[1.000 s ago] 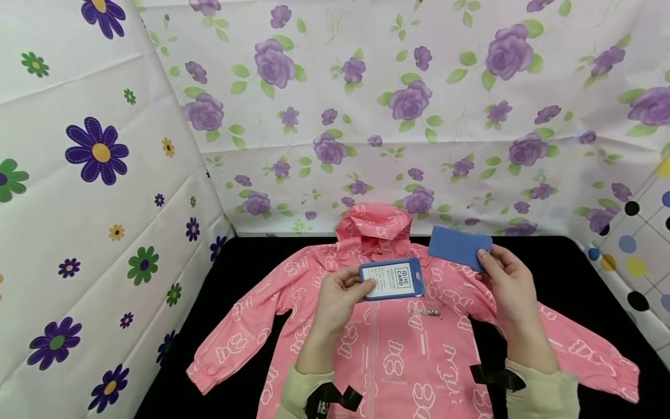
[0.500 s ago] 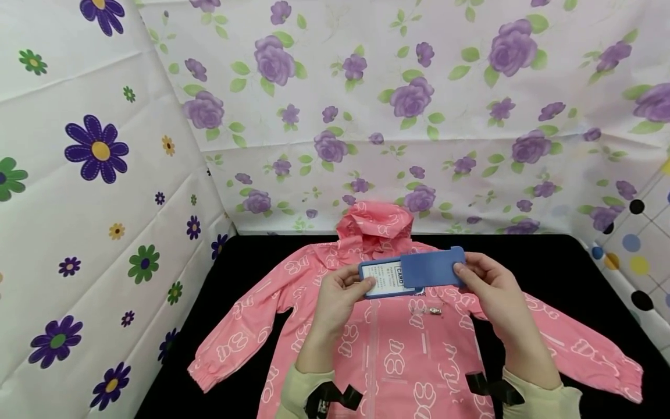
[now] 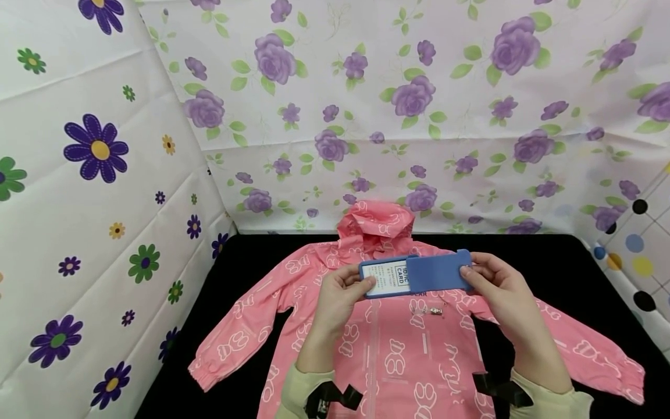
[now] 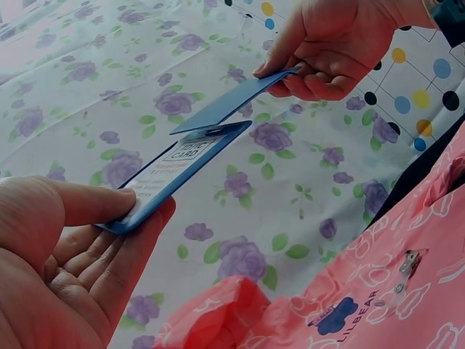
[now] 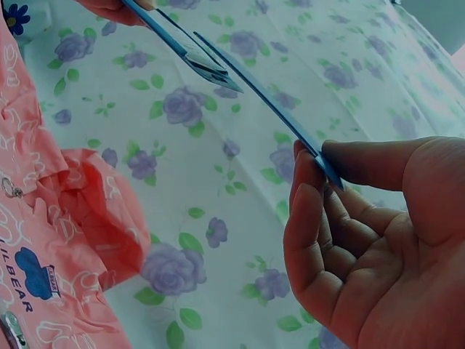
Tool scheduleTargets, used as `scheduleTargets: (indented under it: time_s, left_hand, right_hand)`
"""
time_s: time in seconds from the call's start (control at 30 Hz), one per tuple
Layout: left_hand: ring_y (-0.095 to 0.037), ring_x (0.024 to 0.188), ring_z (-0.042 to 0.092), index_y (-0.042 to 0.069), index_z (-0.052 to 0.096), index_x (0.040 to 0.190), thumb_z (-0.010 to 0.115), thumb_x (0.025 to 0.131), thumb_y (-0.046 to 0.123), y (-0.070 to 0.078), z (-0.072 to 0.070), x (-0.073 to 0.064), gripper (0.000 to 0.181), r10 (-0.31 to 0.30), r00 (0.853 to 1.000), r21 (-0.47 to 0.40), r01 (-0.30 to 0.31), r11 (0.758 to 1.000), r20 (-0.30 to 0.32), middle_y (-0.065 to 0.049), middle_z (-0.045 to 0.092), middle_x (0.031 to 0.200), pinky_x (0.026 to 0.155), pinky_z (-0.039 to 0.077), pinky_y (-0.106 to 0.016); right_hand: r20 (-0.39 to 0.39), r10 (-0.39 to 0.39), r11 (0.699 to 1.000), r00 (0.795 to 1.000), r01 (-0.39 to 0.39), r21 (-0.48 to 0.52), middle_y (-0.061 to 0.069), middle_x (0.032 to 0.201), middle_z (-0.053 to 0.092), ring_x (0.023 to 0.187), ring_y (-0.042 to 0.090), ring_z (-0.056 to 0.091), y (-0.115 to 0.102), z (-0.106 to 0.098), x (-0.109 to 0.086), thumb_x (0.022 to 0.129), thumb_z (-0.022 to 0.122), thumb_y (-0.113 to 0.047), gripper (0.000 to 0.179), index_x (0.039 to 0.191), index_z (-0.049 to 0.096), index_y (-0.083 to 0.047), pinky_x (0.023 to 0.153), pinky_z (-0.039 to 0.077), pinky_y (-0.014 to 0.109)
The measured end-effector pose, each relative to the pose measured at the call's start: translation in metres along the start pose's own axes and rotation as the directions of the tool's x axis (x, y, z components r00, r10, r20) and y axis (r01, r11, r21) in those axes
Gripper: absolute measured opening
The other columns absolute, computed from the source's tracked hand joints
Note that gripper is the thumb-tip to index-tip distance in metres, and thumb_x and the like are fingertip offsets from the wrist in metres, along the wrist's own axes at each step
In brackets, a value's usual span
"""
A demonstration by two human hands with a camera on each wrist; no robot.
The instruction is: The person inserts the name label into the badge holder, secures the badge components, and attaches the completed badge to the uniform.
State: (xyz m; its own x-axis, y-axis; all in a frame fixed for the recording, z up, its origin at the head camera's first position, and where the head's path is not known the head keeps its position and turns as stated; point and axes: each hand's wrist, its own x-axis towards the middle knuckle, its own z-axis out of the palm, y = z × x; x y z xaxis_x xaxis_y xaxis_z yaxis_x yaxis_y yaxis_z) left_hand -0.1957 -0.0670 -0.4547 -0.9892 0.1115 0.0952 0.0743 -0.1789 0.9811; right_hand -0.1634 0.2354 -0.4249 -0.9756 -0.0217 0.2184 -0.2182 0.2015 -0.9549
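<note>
My left hand [image 3: 339, 294] pinches the left end of a blue ID card holder [image 4: 190, 171], thumb on its face. A white insert [image 3: 384, 277] printed "ID/IC CARD" shows in its frame. Thumb and fingers of my right hand [image 3: 494, 285] pinch the right end of a flat blue cover [image 3: 437, 272]. In the head view the cover overlaps the holder's right part. Both wrist views show the cover [image 5: 265, 94] tilted, its free end close over the holder with a narrow gap between them.
Below the hands a pink hooded jacket [image 3: 392, 349] with white line drawings lies spread on a black table surface [image 3: 251, 256]. A small metal clip [image 3: 435, 311] lies on its chest. Flowered cloth walls [image 3: 314, 116] stand behind and at the sides.
My right hand has brought the cover left and down from beside the holder to over its right part, then shifted slightly right. My left hand keeps its place with the holder.
</note>
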Motion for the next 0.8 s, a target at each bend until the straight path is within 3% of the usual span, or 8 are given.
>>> scheduleTargets:
  time_s: [0.53,0.8]
  left_hand:
    - [-0.017,0.086,0.077,-0.009,0.073,0.123,0.077,0.096,0.000,0.0017,-0.0001,-0.0010,0.028,-0.019,1.000,-0.015,0.019,1.000,0.003,-0.017,0.077,0.100,0.081,0.066,-0.033]
    - [-0.017,0.087,0.078,-0.009,0.073,0.123,0.077,0.097,0.000,0.0025,0.0003,-0.0008,0.028,-0.017,1.000,-0.023,0.017,1.000,0.010,-0.018,0.077,0.101,0.082,0.066,-0.034]
  right_hand:
    - [0.003,0.019,1.000,1.000,-0.019,0.023,-0.002,0.102,0.074,0.088,0.012,0.070,0.0037,-0.0040,-0.0001,0.110,0.063,-0.016,0.036,0.137,0.057,0.007,0.077,0.059,0.019]
    - [-0.012,0.020,0.999,1.000,-0.021,-0.037,-0.004,0.101,0.073,0.088,0.011,0.070,0.0018,-0.0033,-0.0006,0.111,0.062,-0.018,0.040,0.141,0.055,0.009,0.079,0.061,0.021]
